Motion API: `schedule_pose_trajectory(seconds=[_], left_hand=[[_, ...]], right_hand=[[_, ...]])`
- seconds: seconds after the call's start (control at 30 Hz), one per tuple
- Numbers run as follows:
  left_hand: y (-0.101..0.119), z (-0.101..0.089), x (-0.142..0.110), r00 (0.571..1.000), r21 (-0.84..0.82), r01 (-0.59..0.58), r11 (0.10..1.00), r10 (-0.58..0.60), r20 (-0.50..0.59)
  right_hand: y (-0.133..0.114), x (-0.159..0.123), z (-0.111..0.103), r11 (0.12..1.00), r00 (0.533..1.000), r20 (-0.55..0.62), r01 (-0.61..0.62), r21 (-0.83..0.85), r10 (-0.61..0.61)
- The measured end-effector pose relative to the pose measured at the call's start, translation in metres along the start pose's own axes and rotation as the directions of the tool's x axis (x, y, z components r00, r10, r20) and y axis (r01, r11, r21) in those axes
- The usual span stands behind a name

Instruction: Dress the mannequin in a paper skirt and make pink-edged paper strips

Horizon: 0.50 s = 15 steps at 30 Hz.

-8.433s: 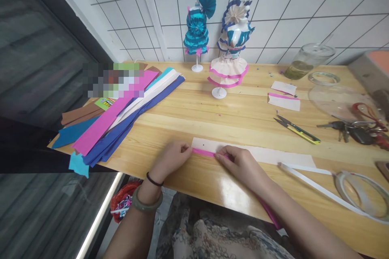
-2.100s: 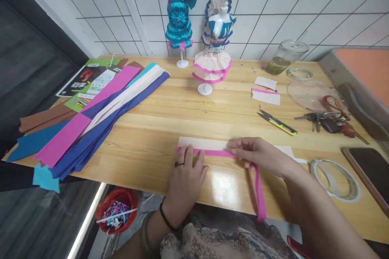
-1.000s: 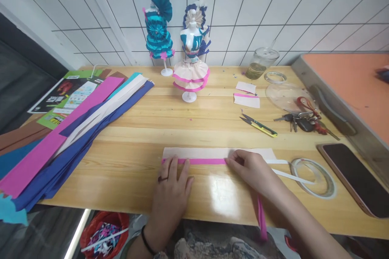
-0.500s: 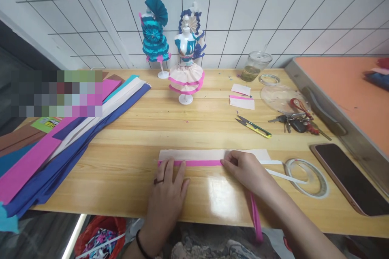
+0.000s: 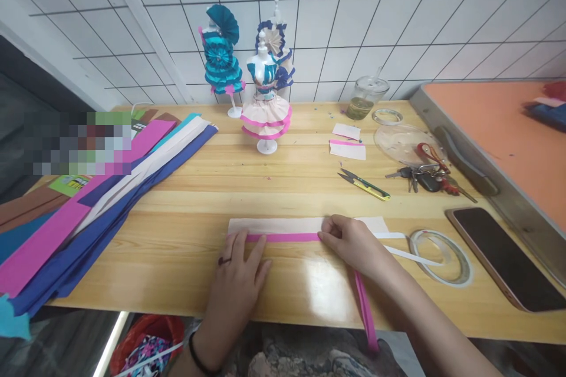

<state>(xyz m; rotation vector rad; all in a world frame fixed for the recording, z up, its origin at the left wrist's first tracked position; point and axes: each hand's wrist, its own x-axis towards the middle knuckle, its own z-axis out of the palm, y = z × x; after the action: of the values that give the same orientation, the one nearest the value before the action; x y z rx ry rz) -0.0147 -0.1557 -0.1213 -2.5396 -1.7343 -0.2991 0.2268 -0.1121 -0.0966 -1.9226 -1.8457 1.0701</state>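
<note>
A long cream strip of crepe paper (image 5: 283, 225) lies crosswise near the table's front, with a narrow pink strip (image 5: 292, 237) along its lower edge. My left hand (image 5: 239, 283) rests with fingers spread over the left end of both strips. Farther right, my right hand (image 5: 349, 241) pinches the pink strip between thumb and forefinger against the cream paper. The pink strip's loose tail (image 5: 365, 312) hangs from under my right wrist over the table edge. White tape runs from beneath the right hand toward a tape roll (image 5: 466, 268).
Small dress forms in paper outfits, one in a cream and pink skirt (image 5: 265, 118), stand by the wall. Thread snips (image 5: 365, 184), keys (image 5: 428, 179), a phone (image 5: 504, 256) and a glass cup (image 5: 362, 100) lie rightward. Coloured paper strips (image 5: 53, 247) cover the left; a red scrap bin (image 5: 150, 344) sits below.
The view has shifted slightly, so most things appear a little farther left. Both hands keep their places on the strips, and the pink strip stays pinched in my right hand.
</note>
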Motion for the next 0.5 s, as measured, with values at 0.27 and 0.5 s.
schedule_pose_trajectory(seconds=[0.27,0.5], left_hand=[[-0.011,-0.010,0.010,0.994,-0.181,0.032,0.983,-0.012,0.110],[-0.022,-0.013,0.019,0.984,-0.361,0.157,0.919,-0.112,0.141]], right_hand=[[-0.001,-0.001,-0.003,0.998,0.999,0.040,-0.021,0.052,0.018],[0.003,0.001,-0.002,0.999,1.000,0.024,0.019,0.026,-0.019]])
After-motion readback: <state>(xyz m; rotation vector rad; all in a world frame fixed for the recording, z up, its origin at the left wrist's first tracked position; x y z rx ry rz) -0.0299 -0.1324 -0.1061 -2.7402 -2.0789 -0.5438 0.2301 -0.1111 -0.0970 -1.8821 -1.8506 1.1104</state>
